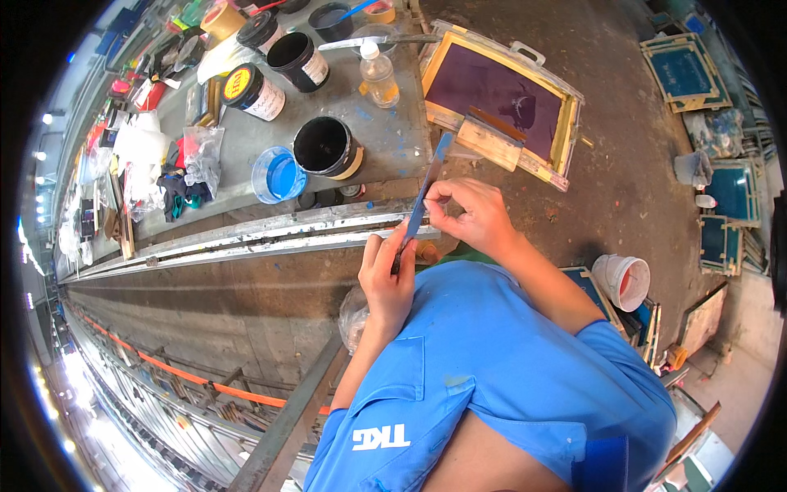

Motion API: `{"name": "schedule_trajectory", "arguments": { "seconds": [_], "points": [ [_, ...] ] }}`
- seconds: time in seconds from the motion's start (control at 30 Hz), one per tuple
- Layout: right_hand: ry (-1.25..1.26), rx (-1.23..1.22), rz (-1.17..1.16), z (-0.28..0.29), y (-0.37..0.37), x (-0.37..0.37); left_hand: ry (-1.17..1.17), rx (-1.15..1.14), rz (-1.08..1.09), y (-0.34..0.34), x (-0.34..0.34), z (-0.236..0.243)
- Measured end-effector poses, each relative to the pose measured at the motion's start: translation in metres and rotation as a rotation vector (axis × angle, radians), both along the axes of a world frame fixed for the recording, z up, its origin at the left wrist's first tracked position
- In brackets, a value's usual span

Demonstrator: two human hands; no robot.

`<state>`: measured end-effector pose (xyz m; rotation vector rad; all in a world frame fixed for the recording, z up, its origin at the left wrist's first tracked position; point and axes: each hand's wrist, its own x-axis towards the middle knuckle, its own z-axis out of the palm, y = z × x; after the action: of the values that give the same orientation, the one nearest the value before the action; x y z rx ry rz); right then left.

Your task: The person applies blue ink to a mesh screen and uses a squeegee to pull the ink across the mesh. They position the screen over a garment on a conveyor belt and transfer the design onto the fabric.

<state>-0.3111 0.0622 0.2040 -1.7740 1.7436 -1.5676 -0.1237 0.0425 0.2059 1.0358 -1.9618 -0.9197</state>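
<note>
The thin, straight blue strip (pixel 424 193), slanting forward-right, is gripped by the left hand (pixel 387 283) (right hand (pixel 477 215) alongside, grip unclear).

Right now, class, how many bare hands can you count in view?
2: the left hand grips the lower end of the blue strip; the right hand is at its middle.

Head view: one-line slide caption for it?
Left hand holds a narrow blue strip, right hand at its edge, near a framed screen and black tubs.
</note>
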Motion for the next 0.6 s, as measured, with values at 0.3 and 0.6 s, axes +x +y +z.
{"name": "schedule_trajectory", "arguments": {
  "seconds": [0.3, 0.6],
  "points": [
    [-0.081, 0.022, 0.032, -0.005, 0.006, 0.002, 0.273, 0.405, 0.068, -0.003, 0.002, -0.015],
    [-0.262, 0.019, -0.032, 0.008, -0.001, 0.013, 0.164, 0.274, 0.047, -0.005, 0.007, -0.014]
  ]
}}
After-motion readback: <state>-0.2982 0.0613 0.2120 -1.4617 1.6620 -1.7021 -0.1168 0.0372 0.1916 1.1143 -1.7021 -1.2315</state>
